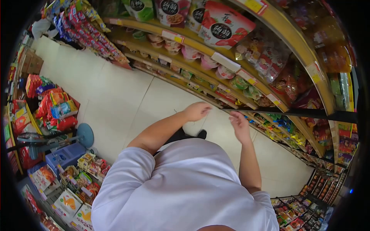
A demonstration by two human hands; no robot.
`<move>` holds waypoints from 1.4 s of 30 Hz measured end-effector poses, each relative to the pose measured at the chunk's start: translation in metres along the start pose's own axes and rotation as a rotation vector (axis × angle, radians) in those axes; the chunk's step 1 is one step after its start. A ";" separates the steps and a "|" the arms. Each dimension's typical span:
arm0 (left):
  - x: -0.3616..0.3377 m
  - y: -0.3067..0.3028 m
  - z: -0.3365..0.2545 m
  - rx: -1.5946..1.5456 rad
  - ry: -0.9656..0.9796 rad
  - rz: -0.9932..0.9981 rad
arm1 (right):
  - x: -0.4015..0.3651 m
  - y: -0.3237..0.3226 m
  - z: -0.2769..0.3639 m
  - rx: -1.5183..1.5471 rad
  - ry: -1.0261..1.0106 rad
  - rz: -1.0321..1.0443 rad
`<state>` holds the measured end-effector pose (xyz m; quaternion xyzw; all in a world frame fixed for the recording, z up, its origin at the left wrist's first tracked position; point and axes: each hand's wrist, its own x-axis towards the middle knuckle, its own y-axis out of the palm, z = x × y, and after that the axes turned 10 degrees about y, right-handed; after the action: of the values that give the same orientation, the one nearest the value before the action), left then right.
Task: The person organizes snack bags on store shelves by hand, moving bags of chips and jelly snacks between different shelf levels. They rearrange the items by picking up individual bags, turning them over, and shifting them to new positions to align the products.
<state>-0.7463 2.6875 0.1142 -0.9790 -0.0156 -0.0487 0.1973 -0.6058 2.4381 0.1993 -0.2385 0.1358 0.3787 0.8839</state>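
My left hand (197,111) is held out over the pale tiled floor, in front of my body. Its fingers are loosely bent, slightly blurred at the tips, and no object shows in them. To the right, my right hand (239,124) is raised beside the edge of the shelves, fingers apart and holding nothing. A gap separates the two hands. Closest to them is the shelf unit (200,94), with rows of packaged snacks. Pink-lidded cups (208,62) stand on a middle tier, and a red-and-white snack bag (225,25) is on a higher one.
Strips of hanging snack packets (86,30) are at the upper left. A blue-grey fan (84,134) and a purple-blue box (69,156) stand on the left, near stacked red packets (58,106). Boxed goods (67,204) are at lower left, and another rack (296,213) at lower right.
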 end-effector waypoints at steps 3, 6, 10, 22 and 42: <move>-0.129 0.021 0.141 0.343 -0.411 0.405 | -0.014 0.023 -0.017 0.027 0.110 0.104; -0.267 -0.015 0.146 0.491 -0.976 0.497 | -0.005 0.017 0.008 0.012 0.011 0.126; -0.367 -0.049 0.126 0.361 -1.046 0.157 | 0.031 -0.004 0.084 0.176 -0.213 0.066; -0.305 0.040 -0.008 0.121 -0.672 -0.388 | 0.128 0.003 0.228 0.034 -0.580 -0.260; 0.088 -0.245 -0.116 0.217 0.281 -0.521 | 0.150 0.051 0.249 -0.320 -0.344 -0.691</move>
<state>-0.6818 2.8692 0.3240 -0.8989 -0.2437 -0.2306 0.2817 -0.5271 2.6900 0.3309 -0.3377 -0.1625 0.1103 0.9205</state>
